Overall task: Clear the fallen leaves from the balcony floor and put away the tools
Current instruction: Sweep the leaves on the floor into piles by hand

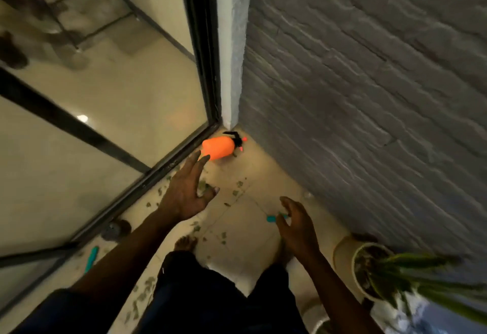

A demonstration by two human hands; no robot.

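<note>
Several small fallen leaves point(238, 184) lie scattered over the beige balcony floor point(253, 159), mostly along the door track and around my bare feet. An orange spray bottle point(218, 147) with a black head lies on its side in the far corner. My left hand point(188, 191) reaches out above the floor with fingers spread and holds nothing; its fingertips are just short of the bottle. My right hand point(296, 224) hangs lower, its fingers loosely bent and empty, above a small teal tool point(274, 218). A second teal tool point(91, 256) lies by the door track at the left.
A glass sliding door with a black frame point(147, 180) bounds the left side. A grey stone-clad wall point(355, 96) bounds the right. A white pot with a green plant point(374, 273) stands at the lower right. A round floor drain point(116, 229) sits beside the track.
</note>
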